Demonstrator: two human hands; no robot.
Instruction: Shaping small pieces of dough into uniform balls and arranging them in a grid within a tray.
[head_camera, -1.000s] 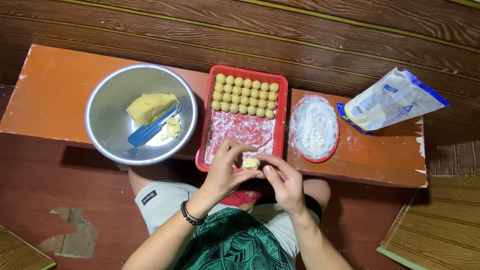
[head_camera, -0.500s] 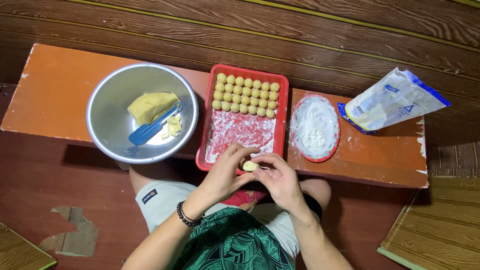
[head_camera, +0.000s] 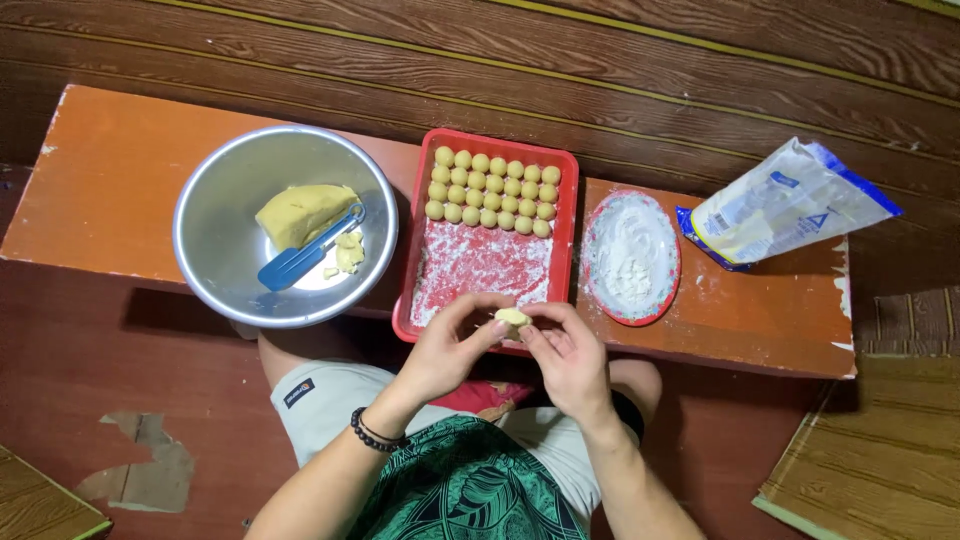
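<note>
Both hands, left hand (head_camera: 450, 352) and right hand (head_camera: 566, 358), fingertips closed on small dough piece (head_camera: 512, 318), lower centre of frame, over near edge of red tray (head_camera: 566, 228) holding dough balls (head_camera: 490, 187).

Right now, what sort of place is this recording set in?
Probably a home, with food made by hand on the floor: a low orange bench on a red floor against a wood-plank wall, bearing a red tray of dough balls.
</note>
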